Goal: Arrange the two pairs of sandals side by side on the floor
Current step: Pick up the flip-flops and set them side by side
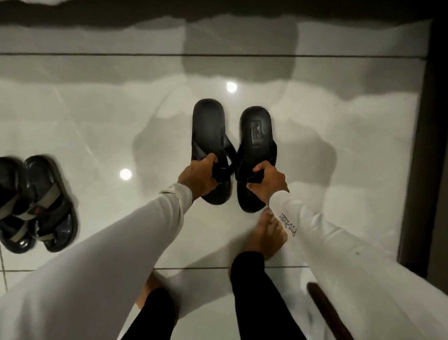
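Left hand (197, 174) grips one black sandal (209, 133), right hand (268, 180) grips its mate (256, 135); strapped pair (31, 202) lies far left.

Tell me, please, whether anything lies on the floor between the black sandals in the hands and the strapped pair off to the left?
Nothing visible does. The left hand and right hand each hold one of the black sandals, and only bare glossy floor lies between them and the strapped pair.
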`<state>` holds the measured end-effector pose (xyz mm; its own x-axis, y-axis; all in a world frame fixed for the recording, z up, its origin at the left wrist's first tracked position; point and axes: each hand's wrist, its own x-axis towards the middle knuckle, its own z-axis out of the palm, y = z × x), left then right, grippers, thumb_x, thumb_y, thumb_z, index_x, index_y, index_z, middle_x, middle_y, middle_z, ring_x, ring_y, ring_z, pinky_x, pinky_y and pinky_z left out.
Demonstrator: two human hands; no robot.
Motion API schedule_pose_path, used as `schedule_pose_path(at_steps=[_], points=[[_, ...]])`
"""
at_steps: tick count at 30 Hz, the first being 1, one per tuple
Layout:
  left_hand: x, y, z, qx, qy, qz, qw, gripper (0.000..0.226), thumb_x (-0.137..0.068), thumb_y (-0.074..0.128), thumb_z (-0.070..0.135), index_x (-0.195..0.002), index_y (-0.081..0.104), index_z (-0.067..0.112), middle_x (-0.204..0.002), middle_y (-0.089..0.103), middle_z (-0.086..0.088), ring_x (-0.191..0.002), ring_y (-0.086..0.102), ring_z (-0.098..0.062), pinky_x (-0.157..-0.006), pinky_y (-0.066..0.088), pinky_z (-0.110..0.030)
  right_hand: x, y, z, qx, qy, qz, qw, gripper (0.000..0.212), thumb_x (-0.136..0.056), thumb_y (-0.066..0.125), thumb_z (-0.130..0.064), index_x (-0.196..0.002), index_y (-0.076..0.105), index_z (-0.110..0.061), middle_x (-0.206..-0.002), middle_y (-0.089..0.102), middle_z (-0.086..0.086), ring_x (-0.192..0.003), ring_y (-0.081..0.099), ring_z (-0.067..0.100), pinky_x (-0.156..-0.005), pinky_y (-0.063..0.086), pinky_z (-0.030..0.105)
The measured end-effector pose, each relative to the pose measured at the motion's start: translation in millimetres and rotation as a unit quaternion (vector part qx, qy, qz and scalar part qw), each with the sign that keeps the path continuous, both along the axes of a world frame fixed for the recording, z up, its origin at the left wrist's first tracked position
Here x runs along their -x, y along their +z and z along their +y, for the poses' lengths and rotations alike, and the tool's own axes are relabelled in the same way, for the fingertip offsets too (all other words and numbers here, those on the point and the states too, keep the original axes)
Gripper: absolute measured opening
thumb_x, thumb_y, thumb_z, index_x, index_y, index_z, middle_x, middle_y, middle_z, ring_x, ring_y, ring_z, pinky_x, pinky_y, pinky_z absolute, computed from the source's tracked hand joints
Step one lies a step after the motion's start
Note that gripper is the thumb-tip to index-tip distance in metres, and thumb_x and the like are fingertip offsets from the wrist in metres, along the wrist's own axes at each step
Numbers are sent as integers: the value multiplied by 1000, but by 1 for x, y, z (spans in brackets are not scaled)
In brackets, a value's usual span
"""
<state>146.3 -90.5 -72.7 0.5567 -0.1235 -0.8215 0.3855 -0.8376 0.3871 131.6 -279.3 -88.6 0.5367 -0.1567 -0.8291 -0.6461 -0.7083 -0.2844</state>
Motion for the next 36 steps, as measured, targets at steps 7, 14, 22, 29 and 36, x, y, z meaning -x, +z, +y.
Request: schedule_pose_path(at_steps=[7,14,22,29,36], points=[[-69,4,-77,-6,-1,1,1000,44,-86,64,16,-125,47,9,-123,63,-23,-111,64,-43,-98,54,-46,-70,5,-75,-2,-10,-6,1000,42,-77,76,-18,-115,57,-19,-122,62,13,-106,63,34,-93,54,37],[-84,2,-117,-24,3,1,1000,51,-84,66,13,-130,44,10,-126,63,-22,-112,64,-42,-98,54,-50,-102,6,-120,-6,1,-7,1000,43,-78,76,-17,-117,59,-19,-131,57,13,-114,60,35,-96,50,34],[-76,4,-115,-56,-32,-24,998,52,-85,65,15,-132,44,12,-123,65,-22,-108,65,-44,-96,55,-51,-101,2,-121,-24,-10,1,1000,48,-76,78,-17,-119,58,-22,-133,55,12,-115,60,33,-97,50,34],[-77,8,-109,-79,-86,-36,992,57,-86,64,16,-139,43,14,-128,63,-21,-115,62,-42,-100,52,-52,-87,4,-109,-48,-42,-13,998,57,-75,79,-15,-127,56,-20,-132,59,10,-119,58,30,-90,43,24],[-22,46,-80,-50,-60,1,997,86,-88,58,16,-159,11,24,-133,57,-21,-122,56,-41,-103,48,-51,-39,55,-107,-15,-30,-16,999,62,-75,78,-16,-132,52,-14,-129,63,14,-119,59,34,-99,47,34]])
